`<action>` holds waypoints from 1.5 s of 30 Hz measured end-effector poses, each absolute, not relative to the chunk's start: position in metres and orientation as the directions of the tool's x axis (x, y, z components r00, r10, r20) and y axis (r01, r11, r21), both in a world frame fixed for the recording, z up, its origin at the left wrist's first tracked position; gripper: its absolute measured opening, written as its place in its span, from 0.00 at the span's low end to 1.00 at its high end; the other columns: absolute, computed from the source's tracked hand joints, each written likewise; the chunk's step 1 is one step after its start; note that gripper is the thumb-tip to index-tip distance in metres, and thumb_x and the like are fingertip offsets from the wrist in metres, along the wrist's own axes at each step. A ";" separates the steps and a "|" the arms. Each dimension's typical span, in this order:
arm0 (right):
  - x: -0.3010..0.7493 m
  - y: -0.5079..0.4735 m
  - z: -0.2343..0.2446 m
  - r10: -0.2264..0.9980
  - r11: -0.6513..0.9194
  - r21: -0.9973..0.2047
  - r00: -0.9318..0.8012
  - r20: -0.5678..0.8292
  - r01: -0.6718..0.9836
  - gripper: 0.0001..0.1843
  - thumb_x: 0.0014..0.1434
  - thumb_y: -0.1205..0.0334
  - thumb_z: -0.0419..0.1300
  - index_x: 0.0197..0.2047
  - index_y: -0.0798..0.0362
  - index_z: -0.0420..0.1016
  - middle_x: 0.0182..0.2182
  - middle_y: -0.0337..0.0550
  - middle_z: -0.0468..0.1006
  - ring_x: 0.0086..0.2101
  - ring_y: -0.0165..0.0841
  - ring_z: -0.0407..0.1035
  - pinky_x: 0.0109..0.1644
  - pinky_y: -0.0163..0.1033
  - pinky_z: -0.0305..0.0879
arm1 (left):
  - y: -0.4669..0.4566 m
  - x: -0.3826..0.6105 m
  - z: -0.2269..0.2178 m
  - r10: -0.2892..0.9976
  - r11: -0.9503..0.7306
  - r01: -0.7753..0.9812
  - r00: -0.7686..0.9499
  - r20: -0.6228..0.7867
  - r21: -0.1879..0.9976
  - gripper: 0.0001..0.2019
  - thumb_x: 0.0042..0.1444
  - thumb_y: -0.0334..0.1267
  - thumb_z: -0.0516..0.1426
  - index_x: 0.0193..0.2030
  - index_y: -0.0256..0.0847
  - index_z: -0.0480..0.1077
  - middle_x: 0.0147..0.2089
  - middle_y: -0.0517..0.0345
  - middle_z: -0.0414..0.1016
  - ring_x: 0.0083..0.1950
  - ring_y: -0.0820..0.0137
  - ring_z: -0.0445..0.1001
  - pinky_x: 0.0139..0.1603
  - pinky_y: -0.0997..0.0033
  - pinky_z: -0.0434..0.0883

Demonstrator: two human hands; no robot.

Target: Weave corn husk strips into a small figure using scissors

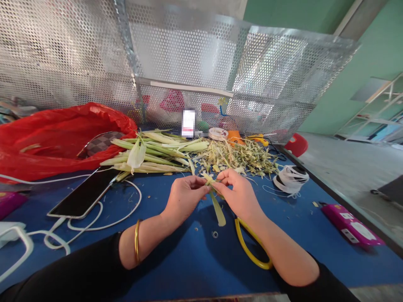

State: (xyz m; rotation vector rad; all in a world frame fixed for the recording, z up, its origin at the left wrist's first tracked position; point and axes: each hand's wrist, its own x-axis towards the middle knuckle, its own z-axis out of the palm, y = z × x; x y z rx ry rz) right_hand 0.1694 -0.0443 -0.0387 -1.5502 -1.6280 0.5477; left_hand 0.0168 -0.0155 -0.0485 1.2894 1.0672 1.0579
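My left hand [185,197] and my right hand [236,191] meet over the blue table [176,256], both pinching a pale green leaf strip [218,209] that hangs down between them. The fingers of both hands are closed on its upper end. Behind the hands lies a pile of long green and white stalks [154,154]. To its right is a heap of shredded yellowish trimmings [242,157]. A yellow-handled tool [250,247] lies under my right forearm. A gold bangle [137,247] sits on my left wrist.
A red plastic bag [56,138] lies at the left. A dark phone [85,193] with white cables [103,218] rests beside it. White string spool [291,178] at the right, pink box [351,224] near the right edge. A perforated metal screen [189,71] stands behind.
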 end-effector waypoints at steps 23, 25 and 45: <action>0.177 -0.046 -0.024 0.945 0.201 -0.948 0.204 0.254 0.246 0.13 0.59 0.56 0.55 0.25 0.53 0.65 0.18 0.32 0.69 0.16 0.26 0.67 0.24 0.32 0.64 | -0.028 0.015 -0.043 0.638 0.064 0.295 0.723 -0.266 0.953 0.05 0.40 0.35 0.62 0.26 0.37 0.77 0.23 0.60 0.76 0.21 0.75 0.69 0.25 0.77 0.67; 0.178 -0.044 -0.024 0.927 0.217 -0.967 0.283 0.247 0.135 0.12 0.59 0.56 0.55 0.27 0.53 0.66 0.19 0.33 0.71 0.18 0.28 0.71 0.25 0.33 0.67 | -0.026 0.014 -0.040 0.626 0.063 0.292 0.733 -0.266 0.954 0.06 0.41 0.35 0.61 0.27 0.37 0.78 0.24 0.59 0.76 0.22 0.75 0.68 0.26 0.77 0.67; 0.185 -0.039 -0.031 0.813 0.282 -0.920 0.441 0.379 0.271 0.16 0.57 0.49 0.57 0.27 0.52 0.65 0.20 0.35 0.64 0.22 0.28 0.60 0.27 0.35 0.59 | -0.015 0.009 -0.034 0.860 0.299 -0.026 0.441 -0.258 0.954 0.10 0.38 0.38 0.66 0.28 0.35 0.75 0.25 0.59 0.73 0.22 0.79 0.66 0.20 0.79 0.54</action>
